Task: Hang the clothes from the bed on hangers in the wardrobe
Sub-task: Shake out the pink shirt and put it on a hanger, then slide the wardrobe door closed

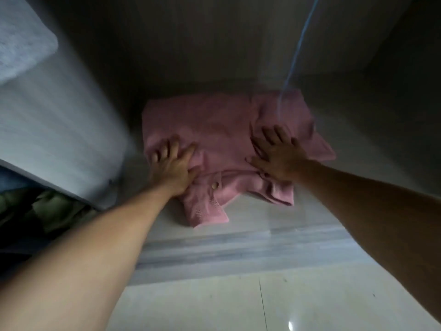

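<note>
Bare and close to the lens, a left forearm and a right forearm reach forward and down to a pink knitted garment. The garment lies crumpled and roughly flat on the bottom of a dark open recess. Its near edge, with a ribbed band and a small pale button, spills forward onto the pale floor.

The left hand rests on the garment's left edge with its fingers spread and straight, the thumb pressing into the cloth. The right hand lies palm down on the garment's right half, its fingers also spread wide and flat. Neither hand pinches or curls around the fabric.

A thin blurred blue line slants from the top of the view down to the garment's far right corner; what it is cannot be told. To the left stands a pale grey panel, blurred, with fuzzy light blue fabric above it and green patterned fabric below it. In front of the garment a grey streaked strip crosses the floor, then glossy white tiles.
</note>
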